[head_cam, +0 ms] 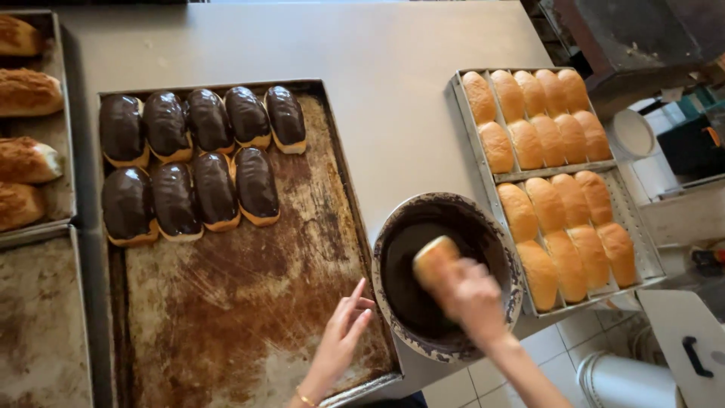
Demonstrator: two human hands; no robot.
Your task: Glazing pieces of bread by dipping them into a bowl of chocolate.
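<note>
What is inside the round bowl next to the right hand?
The bowl holds dark chocolate glaze. The right hand holds a bun over it. The bowl's bottom is covered by glaze, and the bun's underside cannot be seen.

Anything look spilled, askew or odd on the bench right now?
Nothing spilled. The chocolate bowl overhangs the table edge slightly, and its rim is smeared. The right hand holds a bun over it; the left hand rests on the stained tray.

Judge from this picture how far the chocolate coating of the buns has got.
Done: nine chocolate-coated buns lie on the dark tray. In hand: the right hand holds a bun over the chocolate bowl; the left hand rests on the tray. Left: plain buns fill the right-hand tray.
</note>
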